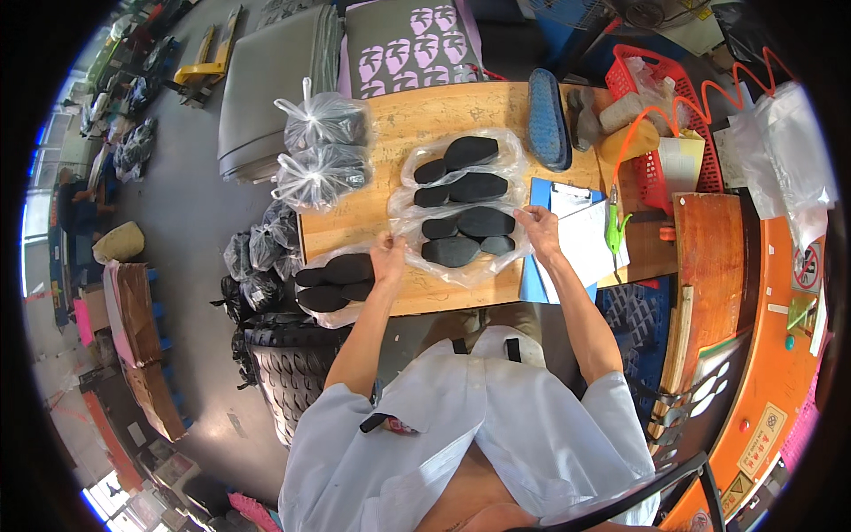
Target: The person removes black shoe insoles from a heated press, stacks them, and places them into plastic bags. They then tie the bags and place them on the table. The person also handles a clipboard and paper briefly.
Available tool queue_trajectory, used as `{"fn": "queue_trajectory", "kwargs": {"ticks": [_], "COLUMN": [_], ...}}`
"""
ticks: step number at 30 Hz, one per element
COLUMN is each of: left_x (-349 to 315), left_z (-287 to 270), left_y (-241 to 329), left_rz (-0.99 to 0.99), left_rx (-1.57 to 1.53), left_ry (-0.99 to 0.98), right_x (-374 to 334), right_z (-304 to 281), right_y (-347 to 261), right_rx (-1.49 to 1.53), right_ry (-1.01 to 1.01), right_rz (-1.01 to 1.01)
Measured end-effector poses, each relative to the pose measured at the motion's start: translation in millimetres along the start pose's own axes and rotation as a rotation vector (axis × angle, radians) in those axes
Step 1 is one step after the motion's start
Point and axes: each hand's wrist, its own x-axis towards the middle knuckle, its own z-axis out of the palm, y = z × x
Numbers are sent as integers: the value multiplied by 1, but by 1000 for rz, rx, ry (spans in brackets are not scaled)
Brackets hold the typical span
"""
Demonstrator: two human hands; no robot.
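My left hand (387, 259) is closed on the left edge of a see-through plastic bag (459, 274) lying on the wooden table. At the bag's right edge, my right hand (538, 232) pinches the film. Several black insole-shaped pads (486, 222) lie flat inside it. Just beyond, touching it, another see-through bag holds more black pads (479, 187). Left of my left hand, at the table's near left corner, a third bag with black pads (337, 293) lies partly behind my forearm.
Two tied bags (324, 177) stand at the table's left edge. On the right are a blue clipboard (532, 285) with papers, a green air gun (614, 229) on an orange coiled hose, a blue sole-shaped piece (549, 120) and a red basket (651, 182). Black bags (261, 288) sit on the floor.
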Motion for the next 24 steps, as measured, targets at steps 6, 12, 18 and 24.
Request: {"fn": "queue_trajectory", "kwargs": {"ticks": [6, 12, 18, 24], "left_x": [-16, -34, -59, -69], "left_z": [-11, -16, -28, -35], "left_y": [29, 47, 58, 99], "left_rz": [240, 425, 344, 9], "left_rx": [356, 396, 447, -131], "left_ry": [92, 200, 148, -46], "right_x": [-34, -48, -43, -73], "right_z": [-7, -43, -62, -28], "right_y": [-43, -31, -21, -37], "right_rx": [-202, -777, -294, 415], "right_ry": [17, 141, -177, -359], "right_rz": [-199, -399, 26, 151]}}
